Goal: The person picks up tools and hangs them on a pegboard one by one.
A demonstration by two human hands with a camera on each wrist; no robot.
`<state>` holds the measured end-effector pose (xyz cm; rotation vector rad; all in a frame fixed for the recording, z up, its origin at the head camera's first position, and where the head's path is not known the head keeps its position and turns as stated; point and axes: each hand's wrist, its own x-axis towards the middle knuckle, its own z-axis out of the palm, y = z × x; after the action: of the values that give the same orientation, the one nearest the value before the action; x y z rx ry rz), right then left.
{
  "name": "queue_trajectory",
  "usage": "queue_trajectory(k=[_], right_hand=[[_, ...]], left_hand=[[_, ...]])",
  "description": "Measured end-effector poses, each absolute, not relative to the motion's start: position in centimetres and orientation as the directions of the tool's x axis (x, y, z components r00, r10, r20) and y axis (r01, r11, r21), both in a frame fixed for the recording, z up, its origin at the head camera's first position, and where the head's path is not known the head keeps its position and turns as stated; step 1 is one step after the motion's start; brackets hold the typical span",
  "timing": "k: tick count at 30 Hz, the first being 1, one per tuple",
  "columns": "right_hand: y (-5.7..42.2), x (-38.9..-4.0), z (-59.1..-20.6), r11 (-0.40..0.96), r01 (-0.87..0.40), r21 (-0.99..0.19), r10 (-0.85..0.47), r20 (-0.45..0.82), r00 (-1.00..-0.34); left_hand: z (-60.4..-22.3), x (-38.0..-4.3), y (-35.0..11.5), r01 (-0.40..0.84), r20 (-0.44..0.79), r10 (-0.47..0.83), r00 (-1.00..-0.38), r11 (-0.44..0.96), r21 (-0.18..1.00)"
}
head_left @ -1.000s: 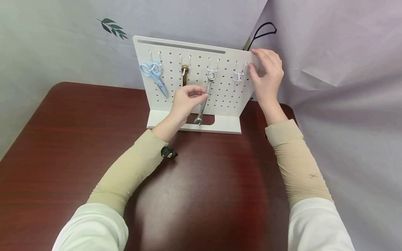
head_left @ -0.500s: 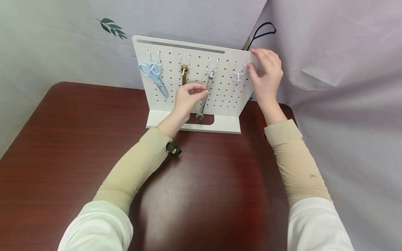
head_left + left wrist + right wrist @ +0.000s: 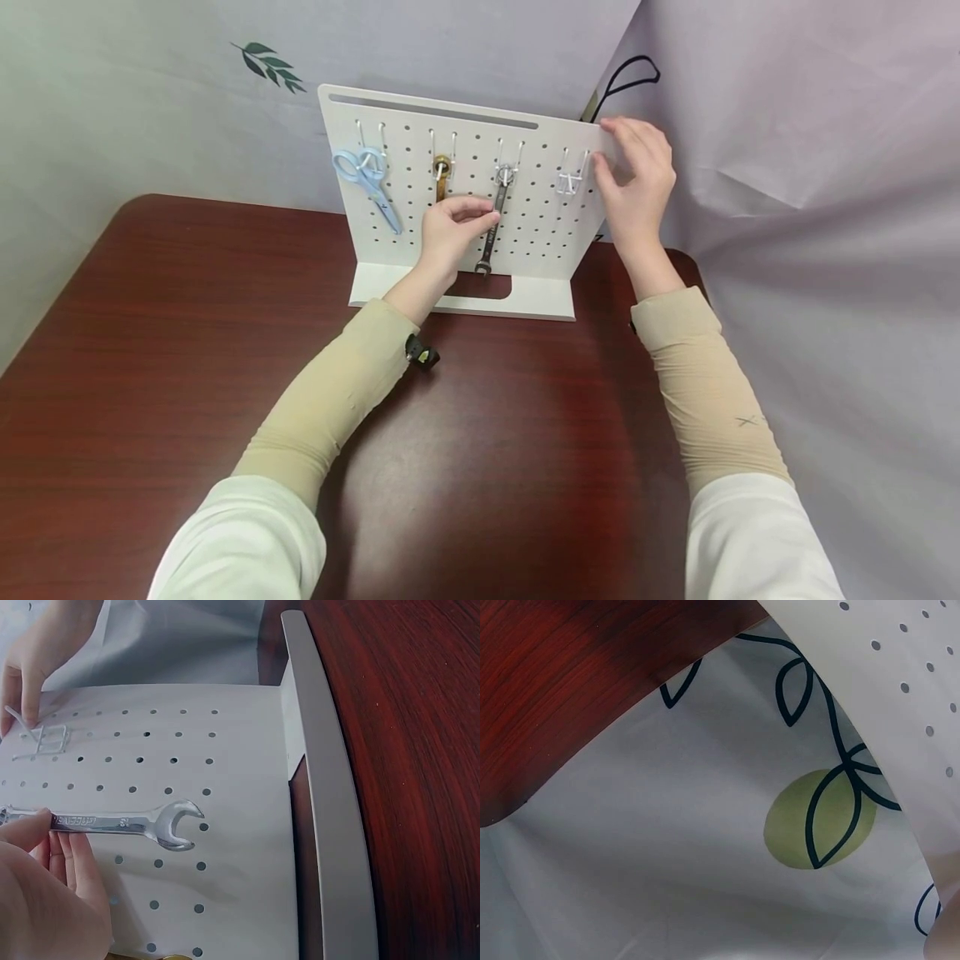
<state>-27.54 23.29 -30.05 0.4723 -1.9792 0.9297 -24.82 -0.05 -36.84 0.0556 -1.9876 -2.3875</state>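
Observation:
My left hand (image 3: 448,233) pinches the shaft of a silver combination wrench (image 3: 489,244) between thumb and fingers. The wrench hangs nearly upright in front of a white pegboard (image 3: 540,225), its ring end at a white double hook (image 3: 510,158). In the head view, the hook's tip appears to be inside the ring. The wrench's open end (image 3: 176,825) points toward the board's foot in the left wrist view. My right hand (image 3: 639,179) grips the board's upper right edge, thumb in front. The right wrist view shows only a sliver of that hand (image 3: 945,934).
Light-blue scissors (image 3: 371,179) hang on the left hook. A brass-coloured ring-headed tool (image 3: 442,171) hangs beside them, partly behind my left hand. Another white hook (image 3: 570,179) is at the right. The board's base (image 3: 540,304) stands on a dark red table (image 3: 480,433) near a cloth-covered wall.
My left hand has moved slightly up and right. The wrench's lower end has risen and swung right toward the board, and its ring has settled at the hook. My right hand stays put.

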Motion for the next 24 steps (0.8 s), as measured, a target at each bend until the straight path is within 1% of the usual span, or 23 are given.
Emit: queue_trajectory(k=[5, 11, 16, 21, 24], right_hand=[[23.4, -27.4, -30.1, 0.656, -0.626, -0.422, 0.019, 0.838, -0.545], [23.4, -27.5, -30.0, 0.661, -0.629, -0.409, 0.008, 0.842, -0.540], [23.3, -27.4, -30.0, 0.655, -0.632, -0.414, 0.010, 0.841, -0.541], [23.2, -27.5, -30.0, 0.648, -0.634, -0.422, 0.020, 0.841, -0.540], [23.2, -27.5, -30.0, 0.651, -0.632, -0.420, 0.019, 0.841, -0.540]], left_hand=[[-36.9, -25.1, 0.1, -0.011, -0.024, -0.066, -0.997, -0.188, 0.982], [-37.1, -24.8, -0.1, 0.006, -0.009, -0.068, -0.998, -0.211, 0.977], [-37.2, -24.5, -0.7, -0.014, -0.022, -0.048, -0.999, -0.172, 0.985], [-37.2, -23.8, -1.6, 0.001, 0.001, 0.000, -1.000, -0.124, 0.992], [-37.2, -23.0, -2.5, 0.010, 0.011, 0.028, -1.000, -0.064, 0.998]])
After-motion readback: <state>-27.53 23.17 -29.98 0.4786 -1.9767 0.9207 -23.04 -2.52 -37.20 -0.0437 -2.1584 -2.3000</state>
